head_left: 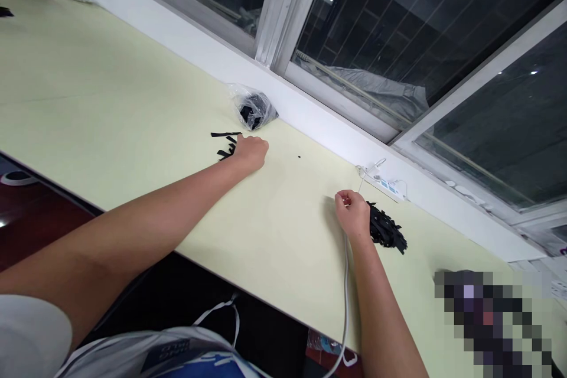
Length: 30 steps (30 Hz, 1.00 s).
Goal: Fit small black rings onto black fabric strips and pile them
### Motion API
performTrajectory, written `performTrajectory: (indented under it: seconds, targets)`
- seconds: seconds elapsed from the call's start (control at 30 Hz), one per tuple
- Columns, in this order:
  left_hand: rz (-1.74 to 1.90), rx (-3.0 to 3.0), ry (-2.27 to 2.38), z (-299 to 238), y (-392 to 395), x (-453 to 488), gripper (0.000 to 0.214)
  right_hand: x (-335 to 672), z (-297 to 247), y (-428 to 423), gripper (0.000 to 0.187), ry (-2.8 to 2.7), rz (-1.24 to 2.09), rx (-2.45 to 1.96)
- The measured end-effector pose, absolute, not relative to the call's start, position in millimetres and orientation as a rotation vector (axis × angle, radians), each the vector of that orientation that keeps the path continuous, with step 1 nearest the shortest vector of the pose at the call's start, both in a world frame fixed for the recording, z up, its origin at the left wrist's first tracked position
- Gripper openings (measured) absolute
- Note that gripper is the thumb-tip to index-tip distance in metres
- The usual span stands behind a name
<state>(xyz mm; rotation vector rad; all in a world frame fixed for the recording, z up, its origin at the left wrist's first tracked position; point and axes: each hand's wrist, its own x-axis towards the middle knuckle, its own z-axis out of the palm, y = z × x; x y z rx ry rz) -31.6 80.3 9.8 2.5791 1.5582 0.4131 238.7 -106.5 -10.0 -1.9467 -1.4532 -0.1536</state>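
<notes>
My left hand [250, 151] reaches far across the pale yellow-green table [110, 106], fingers curled, resting at a few loose black strips [225, 144]; whether it grips one is hidden. My right hand [353, 212] lies closer, fingers curled in a loose fist, its back against a pile of black strips [386, 230]. Something small seems pinched in its fingers, but I cannot name it.
A clear plastic bag of black parts [254, 108] lies by the white window sill [310, 118]. A white power strip [390, 186] sits near the sill, and a white cable [345, 283] runs off the table's front edge. A plastic bag [168, 354] hangs below.
</notes>
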Motion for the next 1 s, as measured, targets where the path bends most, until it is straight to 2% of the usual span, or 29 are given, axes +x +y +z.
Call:
performTrajectory:
  seconds: [0.07, 0.2, 0.53, 0.63, 0.83, 1.0]
  targets:
    - [0.531, 2.616, 1.490, 9.6, 78.0, -29.9, 0.016, 238.1, -9.7, -106.7, 0.027, -1.454, -0.150, -1.945]
    - [0.774, 2.666, 1.278, 10.4, 65.5, -19.1, 0.026, 236.6, -8.9, -106.6, 0.028, -1.457, -0.136, -1.938]
    - [0.777, 2.681, 0.730, 10.3, 26.7, 0.0, 0.024, 227.7, -5.2, -106.9, 0.032, -1.463, -0.017, -1.908]
    - [0.749, 2.532, 0.649, 7.3, 16.5, 3.4, 0.026, 221.2, -4.6, -106.6, 0.034, -1.411, 0.175, -1.851]
    - [0.769, 2.189, 0.508, -2.3, -0.1, 15.4, 0.028, 194.3, -3.0, -105.9, 0.049, -1.341, 0.999, -1.416]
    - [0.671, 2.048, 0.402, -6.8, -5.1, 17.5, 0.026, 181.4, -8.8, -101.2, 0.041, -1.326, 1.085, -1.378]
